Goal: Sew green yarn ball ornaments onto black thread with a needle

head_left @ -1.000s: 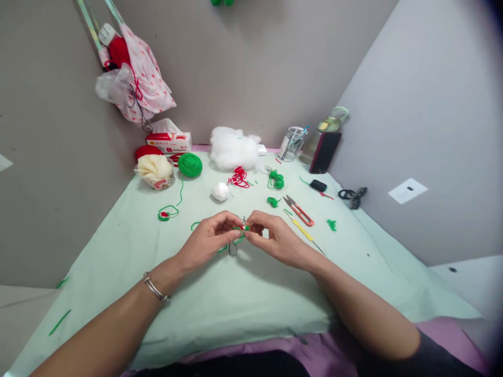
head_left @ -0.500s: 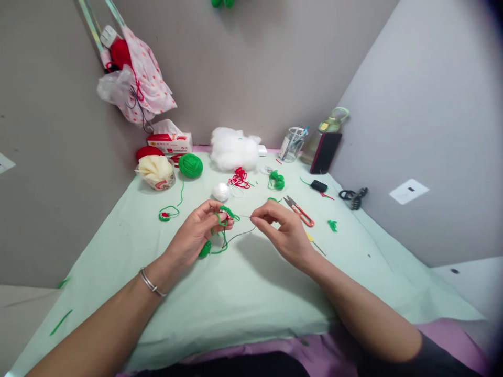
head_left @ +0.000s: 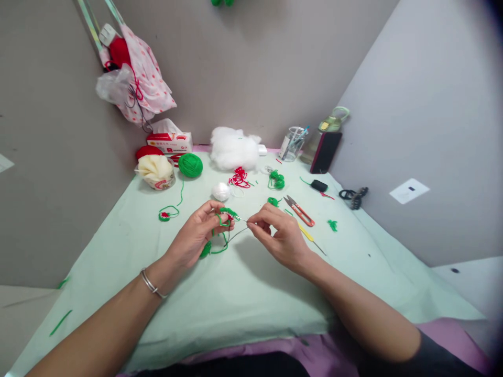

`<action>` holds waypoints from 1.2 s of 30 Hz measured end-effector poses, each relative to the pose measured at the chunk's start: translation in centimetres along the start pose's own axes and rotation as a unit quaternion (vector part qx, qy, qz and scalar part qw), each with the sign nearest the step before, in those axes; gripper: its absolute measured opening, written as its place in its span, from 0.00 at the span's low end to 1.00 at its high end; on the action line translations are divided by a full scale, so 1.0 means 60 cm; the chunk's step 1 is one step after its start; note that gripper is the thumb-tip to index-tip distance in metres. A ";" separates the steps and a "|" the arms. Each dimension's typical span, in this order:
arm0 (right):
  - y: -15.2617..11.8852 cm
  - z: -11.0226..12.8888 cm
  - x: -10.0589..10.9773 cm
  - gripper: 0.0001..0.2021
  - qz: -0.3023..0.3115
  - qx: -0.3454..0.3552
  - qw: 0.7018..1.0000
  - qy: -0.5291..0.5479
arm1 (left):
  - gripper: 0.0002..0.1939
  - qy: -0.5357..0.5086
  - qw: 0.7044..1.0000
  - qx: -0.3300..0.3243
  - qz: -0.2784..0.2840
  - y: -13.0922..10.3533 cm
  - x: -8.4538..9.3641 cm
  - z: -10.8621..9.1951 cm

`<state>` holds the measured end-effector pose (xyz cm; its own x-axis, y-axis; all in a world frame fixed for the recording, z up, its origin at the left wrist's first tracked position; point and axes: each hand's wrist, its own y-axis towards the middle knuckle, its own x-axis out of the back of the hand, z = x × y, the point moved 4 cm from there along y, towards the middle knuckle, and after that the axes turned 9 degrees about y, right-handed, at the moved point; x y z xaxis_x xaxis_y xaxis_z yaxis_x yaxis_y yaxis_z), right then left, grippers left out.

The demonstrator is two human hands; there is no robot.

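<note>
My left hand pinches a small green, white and red crochet piece, with green yarn looped round its fingers. My right hand has thumb and forefinger closed on a thin needle, whose far end meets the crochet piece. A dark thread hangs in a loop between the hands. Beneath my left hand a green crochet piece lies on the table, partly hidden by the fingers.
Orange thread snips and a yellow-handled hook lie beside my right hand. Farther back are a green yarn ball, a white ball, white stuffing, a glass jar and a phone.
My right hand has shifted slightly left and down, closer to the crochet piece. More of the yellow hook and the green bit behind that hand now shows.
</note>
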<state>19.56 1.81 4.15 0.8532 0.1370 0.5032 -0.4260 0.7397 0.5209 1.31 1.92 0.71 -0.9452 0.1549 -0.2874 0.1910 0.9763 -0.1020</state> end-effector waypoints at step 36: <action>0.004 -0.049 -0.028 0.12 0.025 -0.247 0.922 0.298 | 0.09 0.315 0.907 -0.277 -0.045 -0.021 -0.009 0.000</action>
<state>18.88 3.71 1.41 0.9128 0.4075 -0.0274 -0.4056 0.9123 0.0558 1.57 0.60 1.03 -0.9475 -0.0439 0.3168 0.1079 0.8885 0.4459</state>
